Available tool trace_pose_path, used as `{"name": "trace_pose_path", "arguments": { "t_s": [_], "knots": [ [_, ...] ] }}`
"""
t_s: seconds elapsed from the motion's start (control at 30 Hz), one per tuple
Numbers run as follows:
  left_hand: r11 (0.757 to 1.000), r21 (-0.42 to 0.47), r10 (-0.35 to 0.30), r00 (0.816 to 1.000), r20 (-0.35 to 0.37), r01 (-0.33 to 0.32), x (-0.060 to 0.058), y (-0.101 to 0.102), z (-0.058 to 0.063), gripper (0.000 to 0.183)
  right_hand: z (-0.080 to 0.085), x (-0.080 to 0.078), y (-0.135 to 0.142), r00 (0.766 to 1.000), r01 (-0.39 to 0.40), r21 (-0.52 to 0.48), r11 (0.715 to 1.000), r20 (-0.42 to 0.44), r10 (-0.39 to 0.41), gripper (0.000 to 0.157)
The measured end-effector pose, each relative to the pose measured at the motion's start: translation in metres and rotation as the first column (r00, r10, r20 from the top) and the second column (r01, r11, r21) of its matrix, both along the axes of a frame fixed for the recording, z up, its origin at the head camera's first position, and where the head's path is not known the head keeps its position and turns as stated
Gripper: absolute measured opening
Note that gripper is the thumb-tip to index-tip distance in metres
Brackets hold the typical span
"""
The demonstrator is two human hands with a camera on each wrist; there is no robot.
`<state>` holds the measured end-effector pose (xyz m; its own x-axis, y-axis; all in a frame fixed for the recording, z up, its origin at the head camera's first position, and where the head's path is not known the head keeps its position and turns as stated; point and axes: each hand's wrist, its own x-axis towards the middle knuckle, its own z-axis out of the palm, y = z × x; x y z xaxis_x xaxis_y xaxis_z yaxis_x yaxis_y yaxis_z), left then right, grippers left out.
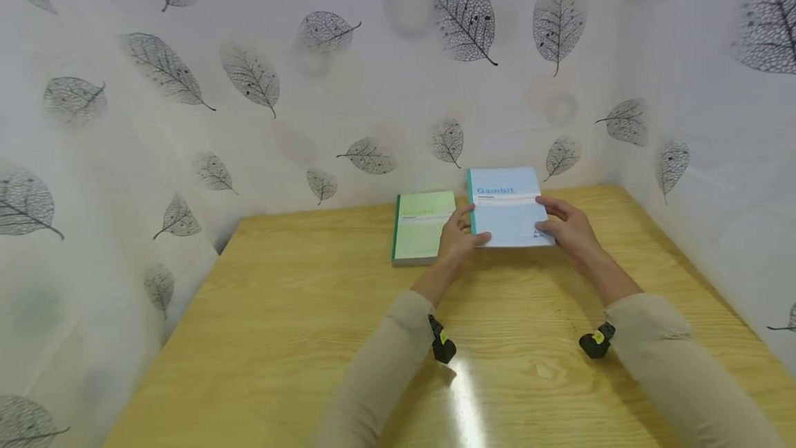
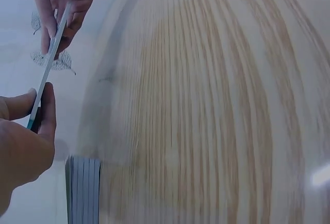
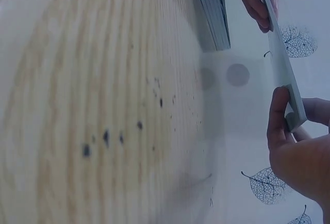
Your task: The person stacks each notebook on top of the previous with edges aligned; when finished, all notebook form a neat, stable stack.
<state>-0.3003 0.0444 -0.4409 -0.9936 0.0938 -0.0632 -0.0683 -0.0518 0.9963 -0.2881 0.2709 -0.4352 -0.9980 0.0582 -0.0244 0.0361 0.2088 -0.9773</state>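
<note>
A thin light-blue notebook point(image 1: 508, 218) with a teal spine and "Gambit" on its cover is held up above the table, near the back. My left hand point(image 1: 457, 239) pinches its left side, thumb on the cover and fingers behind. On the opposite side my right hand point(image 1: 573, 232) pinches the right edge the same way. Both wrist views show the notebook point(image 2: 50, 64) edge-on between the hands, clear of the wood. Just left of it lies a stack of notebooks point(image 1: 423, 237), a light-green one with a dark-green spine on top; the left hand partly overlaps it in the head view.
The wooden table point(image 1: 298, 310) ends at the back against a pale curtain point(image 1: 373, 102) with a leaf print, which also rises at both sides. Several dark specks point(image 3: 139, 125) mark the wood in the right wrist view. Small black cameras point(image 1: 443, 343) sit on both wrists.
</note>
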Motion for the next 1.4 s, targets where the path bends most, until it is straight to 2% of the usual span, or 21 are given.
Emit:
{"name": "trace_pose_path", "arguments": {
  "t_s": [0.2, 0.47, 0.57, 0.77, 1.0, 1.1, 1.23, 1.4],
  "knots": [
    [0.998, -0.055, 0.0, 1.0, -0.011, 0.0, -0.005, -0.03, 0.003, 0.076, -0.005, -0.003, -0.023, 1.0, -0.025, -0.003, 1.0, -0.012, 0.025, 0.065],
    [0.994, -0.11, -0.023, 0.999, -0.025, 0.02, -0.008, -0.069, 0.005, 0.077, -0.002, -0.003, -0.054, 0.997, -0.059, -0.083, 0.995, -0.045, 0.055, 0.064],
    [0.992, -0.125, -0.025, 0.999, -0.029, 0.022, -0.01, -0.083, 0.006, 0.077, -0.001, -0.005, -0.067, 0.997, -0.069, -0.084, 0.994, -0.048, 0.065, 0.063],
    [0.976, -0.219, -0.02, 1.0, -0.023, 0.015, -0.013, -0.106, 0.008, 0.079, -0.001, -0.011, -0.088, 0.995, -0.088, -0.066, 0.994, -0.045, 0.085, 0.061],
    [0.966, -0.258, -0.039, 0.999, -0.032, 0.029, -0.011, -0.131, 0.005, 0.08, -0.007, -0.015, -0.11, 0.994, -0.106, -0.063, 0.992, -0.007, 0.106, 0.06],
    [0.953, -0.302, -0.044, 0.998, -0.048, 0.027, -0.009, -0.14, 0.006, 0.079, -0.007, -0.017, -0.119, 0.993, -0.116, -0.042, 0.992, 0.004, 0.116, 0.06],
    [0.926, -0.377, -0.044, 0.997, -0.063, 0.017, -0.009, -0.148, 0.008, 0.077, -0.006, -0.019, -0.128, 0.994, -0.109, -0.03, 0.994, 0.01, 0.109, 0.06],
    [0.918, -0.397, -0.022, 0.999, -0.042, 0.003, -0.011, -0.152, 0.007, 0.077, -0.007, -0.02, -0.137, 0.995, -0.09, -0.044, 0.995, 0.036, 0.091, 0.059]
  ]
}}
